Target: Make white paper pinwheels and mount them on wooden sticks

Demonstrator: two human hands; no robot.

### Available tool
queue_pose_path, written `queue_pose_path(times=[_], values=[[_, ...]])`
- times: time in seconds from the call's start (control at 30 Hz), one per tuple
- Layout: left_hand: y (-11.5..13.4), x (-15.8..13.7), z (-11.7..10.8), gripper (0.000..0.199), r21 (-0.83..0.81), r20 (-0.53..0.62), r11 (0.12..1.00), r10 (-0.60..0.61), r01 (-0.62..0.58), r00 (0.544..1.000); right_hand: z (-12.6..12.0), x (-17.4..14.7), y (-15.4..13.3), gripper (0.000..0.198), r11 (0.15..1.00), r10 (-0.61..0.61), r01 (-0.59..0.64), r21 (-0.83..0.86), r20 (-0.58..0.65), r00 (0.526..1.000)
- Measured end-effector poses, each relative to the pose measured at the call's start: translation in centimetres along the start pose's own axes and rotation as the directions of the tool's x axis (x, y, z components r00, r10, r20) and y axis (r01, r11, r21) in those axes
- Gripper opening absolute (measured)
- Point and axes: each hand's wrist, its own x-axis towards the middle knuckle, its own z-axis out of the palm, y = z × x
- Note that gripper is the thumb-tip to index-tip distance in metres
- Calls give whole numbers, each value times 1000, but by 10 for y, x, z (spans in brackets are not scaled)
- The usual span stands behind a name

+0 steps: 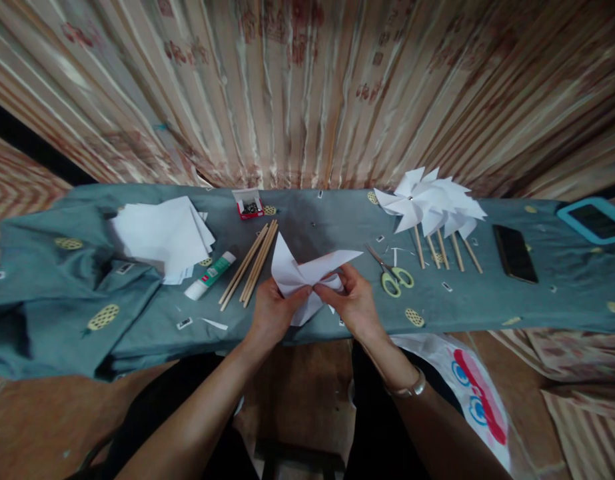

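Between my two hands is a white paper pinwheel (303,272), its blades partly folded in toward the centre. My left hand (273,308) grips its left side, with the thumb pressed near the middle. From the right, my right hand (356,301) pinches the paper, its thumb also at the centre. Fingers behind the paper are hidden. Just left of my hands lie several wooden sticks (250,265) and a green and white glue stick (210,275). Green-handled scissors (393,275) rest to the right of my right hand.
White paper sheets (164,233) are stacked at the left. A small red box (250,205) of metal pins stands open at the back. Several finished pinwheels (430,200) on sticks lie at the right, beside a dark phone (515,253) and a blue-framed tablet (594,220). Paper scraps dot the cloth.
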Motion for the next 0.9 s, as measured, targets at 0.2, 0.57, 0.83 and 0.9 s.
queue_pose_path(times=[0.2, 0.57, 0.83, 0.9], values=[[6, 3, -5, 29, -59, -17, 998, -11, 10, 1000, 1, -2, -6, 46, 998, -63, 63, -11, 69, 996], [57, 23, -54, 32, -175, -388, 980, 21, -96, 921, -1, 40, 13, 22, 959, -224, 204, -194, -87, 971], [90, 30, -92, 32, -204, -587, 918, 164, -341, 793, 70, 115, -7, 19, 420, -525, 560, -714, 312, 792], [91, 30, -98, 33, -197, -602, 922, 154, -332, 783, 89, 136, -14, 22, 281, -489, 599, -750, 425, 762]])
